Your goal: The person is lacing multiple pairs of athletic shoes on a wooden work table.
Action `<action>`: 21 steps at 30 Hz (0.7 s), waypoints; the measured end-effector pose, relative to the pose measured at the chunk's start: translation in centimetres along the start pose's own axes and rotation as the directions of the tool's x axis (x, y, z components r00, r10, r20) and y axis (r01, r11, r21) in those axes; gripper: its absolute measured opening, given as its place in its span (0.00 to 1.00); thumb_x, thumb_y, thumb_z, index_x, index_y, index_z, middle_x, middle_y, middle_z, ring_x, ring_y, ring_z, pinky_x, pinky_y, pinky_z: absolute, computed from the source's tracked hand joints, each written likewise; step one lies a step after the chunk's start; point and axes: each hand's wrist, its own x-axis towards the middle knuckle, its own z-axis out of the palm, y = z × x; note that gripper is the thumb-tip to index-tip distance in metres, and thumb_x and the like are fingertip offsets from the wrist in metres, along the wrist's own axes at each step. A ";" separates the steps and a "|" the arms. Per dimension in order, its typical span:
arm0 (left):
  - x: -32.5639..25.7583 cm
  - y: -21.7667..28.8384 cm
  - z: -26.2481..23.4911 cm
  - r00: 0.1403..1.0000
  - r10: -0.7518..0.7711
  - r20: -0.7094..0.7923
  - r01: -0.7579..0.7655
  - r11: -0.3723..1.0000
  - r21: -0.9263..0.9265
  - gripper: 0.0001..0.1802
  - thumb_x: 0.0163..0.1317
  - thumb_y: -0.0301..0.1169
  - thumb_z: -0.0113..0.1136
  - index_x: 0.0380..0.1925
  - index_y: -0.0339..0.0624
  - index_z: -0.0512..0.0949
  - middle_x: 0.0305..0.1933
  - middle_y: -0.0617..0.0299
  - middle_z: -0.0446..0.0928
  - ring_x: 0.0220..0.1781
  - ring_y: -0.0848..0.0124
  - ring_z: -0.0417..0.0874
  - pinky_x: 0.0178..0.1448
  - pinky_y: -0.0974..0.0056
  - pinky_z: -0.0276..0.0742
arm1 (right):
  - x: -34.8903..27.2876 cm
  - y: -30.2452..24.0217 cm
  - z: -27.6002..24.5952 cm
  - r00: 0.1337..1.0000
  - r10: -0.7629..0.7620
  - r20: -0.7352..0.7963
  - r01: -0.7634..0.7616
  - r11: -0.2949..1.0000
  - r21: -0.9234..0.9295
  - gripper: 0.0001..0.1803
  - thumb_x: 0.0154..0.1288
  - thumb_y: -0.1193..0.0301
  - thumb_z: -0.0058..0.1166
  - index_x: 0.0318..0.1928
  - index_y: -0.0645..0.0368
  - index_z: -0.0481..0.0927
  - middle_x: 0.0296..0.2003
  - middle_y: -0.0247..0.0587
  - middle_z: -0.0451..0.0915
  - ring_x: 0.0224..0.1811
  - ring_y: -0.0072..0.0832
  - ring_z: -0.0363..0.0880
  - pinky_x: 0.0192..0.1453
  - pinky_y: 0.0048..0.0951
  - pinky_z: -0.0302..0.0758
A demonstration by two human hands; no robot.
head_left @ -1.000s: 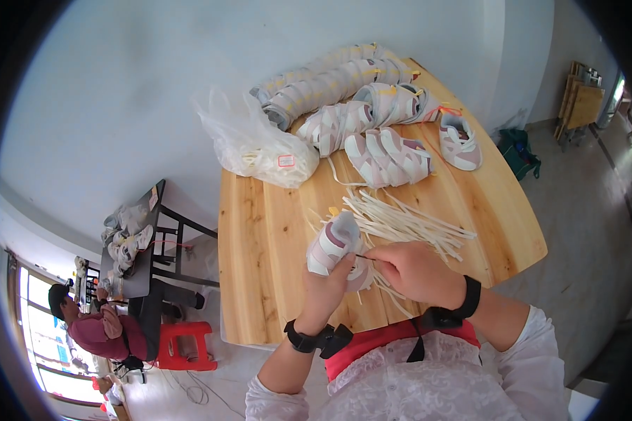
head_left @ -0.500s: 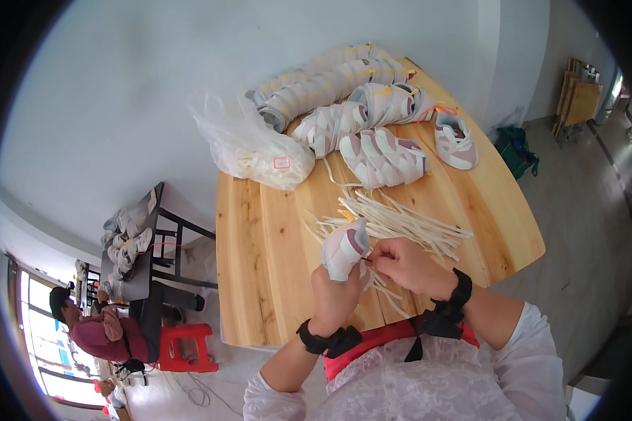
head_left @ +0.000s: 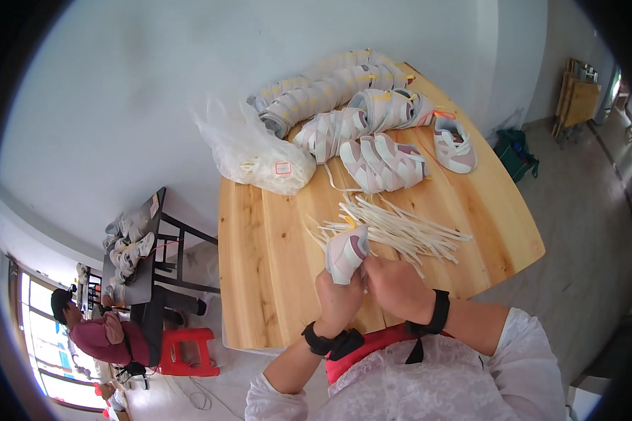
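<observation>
My left hand (head_left: 338, 300) grips a small white and pale pink shoe upper (head_left: 345, 256) with a yellow tab, above the near part of the wooden table (head_left: 260, 266). My right hand (head_left: 399, 286) is closed against the upper's right side. Its fingertips are hidden behind the hand, so what they pinch does not show. Just beyond both hands lies a loose pile of cream-white shoelaces (head_left: 400, 228). A finished-looking laced shoe (head_left: 455, 145) stands at the table's right side.
Nested rows of shoe uppers (head_left: 337, 91) and a shorter stack (head_left: 383, 163) occupy the far part of the table. A clear plastic bag (head_left: 270, 165) slumps at the left edge. Left of it, a person (head_left: 109, 340) sits on a red stool (head_left: 189, 351) by a dark table (head_left: 137, 259).
My right hand has turned and moved slightly left and down, tight against the upper; its pinching fingertips, visible before, are now hidden. The left hand keeps its hold.
</observation>
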 end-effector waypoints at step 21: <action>2.4 0.9 -2.6 0.991 0.005 0.135 0.050 0.913 -0.405 0.21 0.60 0.21 0.58 0.55 0.34 0.72 0.49 0.58 0.79 0.50 0.71 0.80 0.52 0.65 0.76 | 1.0 -0.7 -3.6 0.996 0.075 0.056 -0.088 0.955 0.284 0.05 0.57 0.75 0.54 0.34 0.64 0.77 0.23 0.50 0.79 0.25 0.45 0.79 0.29 0.38 0.74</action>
